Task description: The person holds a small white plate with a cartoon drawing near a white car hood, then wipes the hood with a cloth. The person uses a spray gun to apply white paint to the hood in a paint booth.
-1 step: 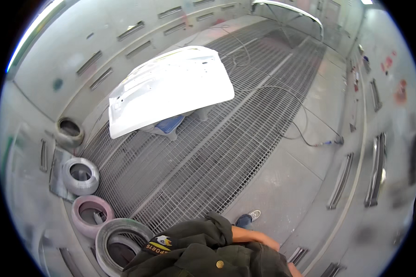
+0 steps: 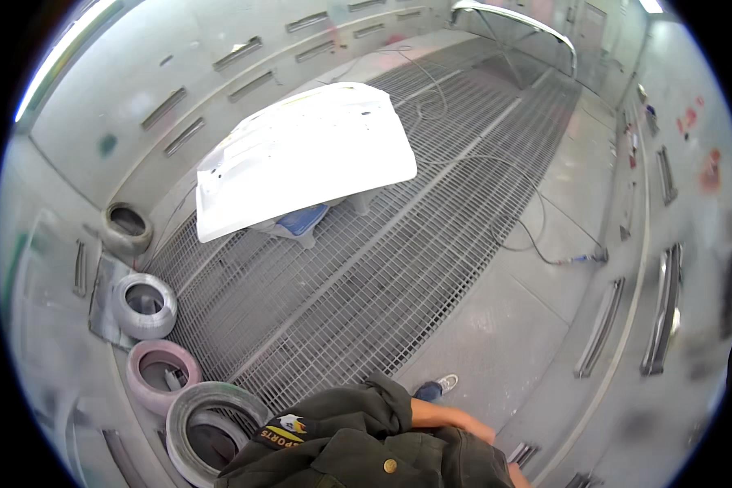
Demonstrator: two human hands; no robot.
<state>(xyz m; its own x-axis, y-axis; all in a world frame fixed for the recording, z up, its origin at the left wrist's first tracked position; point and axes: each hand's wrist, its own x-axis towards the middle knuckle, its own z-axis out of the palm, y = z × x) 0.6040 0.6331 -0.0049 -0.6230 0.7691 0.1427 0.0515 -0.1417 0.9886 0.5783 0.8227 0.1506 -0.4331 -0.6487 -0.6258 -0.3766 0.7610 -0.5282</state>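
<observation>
My left hand [image 2: 472,427] is low in front of my dark jacket [image 2: 333,439], at the end of a bare forearm below a rolled sleeve. Its fingers are too hidden to read. A small bit of my right hand [image 2: 519,476] shows at the lower edge beside the jacket, fingers out of sight. Neither hand is near the white car body panel [image 2: 305,154], which lies across a support with a blue top [image 2: 301,220] over the floor grating [image 2: 358,309].
Several tyres [image 2: 163,366] line the left wall. A hose [image 2: 537,240] loops over the right floor strip to a fitting [image 2: 599,254]. A curved white part [image 2: 516,20] stands on a frame at the far end. Slotted metal vents [image 2: 663,305] line the walls.
The view has shifted very slightly, so the far end of the booth sits a little lower and further right. My hands and the panel look otherwise unchanged.
</observation>
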